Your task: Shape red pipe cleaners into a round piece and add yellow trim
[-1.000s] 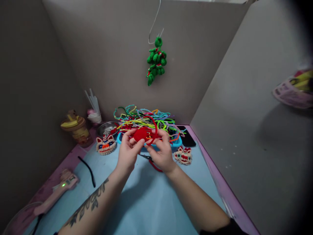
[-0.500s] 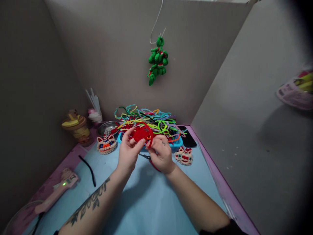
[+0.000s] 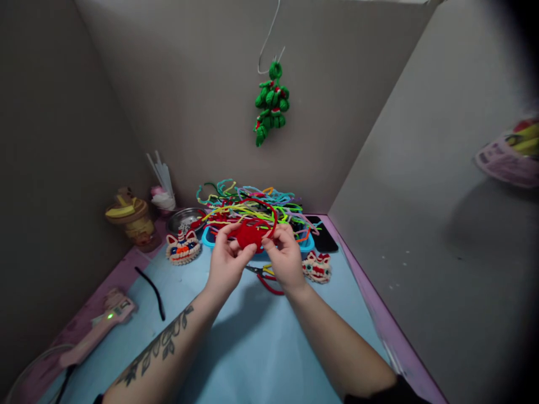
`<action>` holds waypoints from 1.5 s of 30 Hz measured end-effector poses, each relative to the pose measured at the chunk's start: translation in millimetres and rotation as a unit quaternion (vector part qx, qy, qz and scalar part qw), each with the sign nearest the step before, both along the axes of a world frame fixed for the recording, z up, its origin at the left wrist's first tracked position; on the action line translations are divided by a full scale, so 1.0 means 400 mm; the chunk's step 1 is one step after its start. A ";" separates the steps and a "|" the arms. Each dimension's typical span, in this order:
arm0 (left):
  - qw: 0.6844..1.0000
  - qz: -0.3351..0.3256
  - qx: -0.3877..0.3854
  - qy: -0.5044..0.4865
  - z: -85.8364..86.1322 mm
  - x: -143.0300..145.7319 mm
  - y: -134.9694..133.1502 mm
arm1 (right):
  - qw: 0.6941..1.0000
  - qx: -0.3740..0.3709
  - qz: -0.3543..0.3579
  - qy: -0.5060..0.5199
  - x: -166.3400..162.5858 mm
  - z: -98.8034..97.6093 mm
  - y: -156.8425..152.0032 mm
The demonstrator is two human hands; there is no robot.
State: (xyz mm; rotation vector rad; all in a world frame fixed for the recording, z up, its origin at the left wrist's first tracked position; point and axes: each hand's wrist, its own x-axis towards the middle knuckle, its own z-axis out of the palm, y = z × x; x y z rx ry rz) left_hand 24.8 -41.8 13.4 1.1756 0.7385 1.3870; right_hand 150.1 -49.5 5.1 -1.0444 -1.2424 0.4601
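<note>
Both forearms reach forward from the near edge over the worktop (image 3: 290, 348), converging toward the middle. The left arm rises from the lower left and the right arm from the lower right; dark cloth shows at the near end of the right one. The wrists are raised, and a shadow falls on the blue surface beneath.

The left hand (image 3: 225, 261) is closed on the left side of a red piece (image 3: 248, 235), its thumb along the near face and its index finger along the upper edge. The right hand (image 3: 287, 258) is turned inward, thumb and fingertips brought together at the piece's right side, where a red strand (image 3: 274, 212) arches up and over. Whether the right fingertips pinch the strand, the piece or both cannot be told.

The red piece is held up between the two hands, in front of a blue tray (image 3: 207, 238) heaped with coloured stems (image 3: 238, 206). Below the hands lies a tool (image 3: 255, 270) with a dark tip, partly hidden by the right hand; its type cannot be confirmed. A lion mask (image 3: 183, 248) sits left of the tray. A smaller mask (image 3: 319, 268) lies just beside the right hand, near a phone (image 3: 326, 238).
</note>
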 end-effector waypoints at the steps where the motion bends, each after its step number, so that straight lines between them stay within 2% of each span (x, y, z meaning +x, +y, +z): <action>1: 1.000 -0.003 -0.007 -0.001 0.002 0.001 -0.001 | 1.000 -0.007 -0.005 0.004 0.000 -0.002 0.002; 6: 0.999 0.001 -0.048 -0.014 0.014 -0.003 0.002 | 1.000 -0.009 0.006 -0.002 0.010 -0.002 0.000; 10: 0.997 0.016 -0.071 -0.012 0.018 -0.013 0.011 | 0.998 -0.002 0.018 -0.061 0.015 0.009 -0.007; 13: 0.999 0.008 -0.052 -0.001 0.019 -0.023 0.018 | 0.995 -0.019 0.004 -0.094 0.009 0.013 -0.008; 16: 0.999 -0.020 -0.013 0.047 0.025 -0.037 0.021 | 0.996 -0.039 -0.006 -0.082 0.005 0.006 -0.002; 20: 0.994 -0.035 -0.001 0.099 0.041 -0.054 0.023 | 0.998 -0.060 0.011 -0.009 0.015 -0.020 0.020; 26: 0.995 0.003 -0.010 0.097 0.039 -0.048 0.023 | 0.990 -0.073 0.041 0.111 0.012 -0.046 0.043; 31: 0.994 0.041 0.018 0.099 0.032 -0.042 0.026 | 0.990 -0.088 0.074 0.081 0.001 -0.047 0.036; 42: 0.981 0.002 0.076 0.178 0.014 -0.061 0.038 | 0.992 -0.065 0.056 0.092 0.015 -0.040 0.035; 45: 0.974 0.041 0.083 0.209 0.023 -0.071 0.046 | 0.996 -0.069 0.051 0.040 0.024 -0.037 0.038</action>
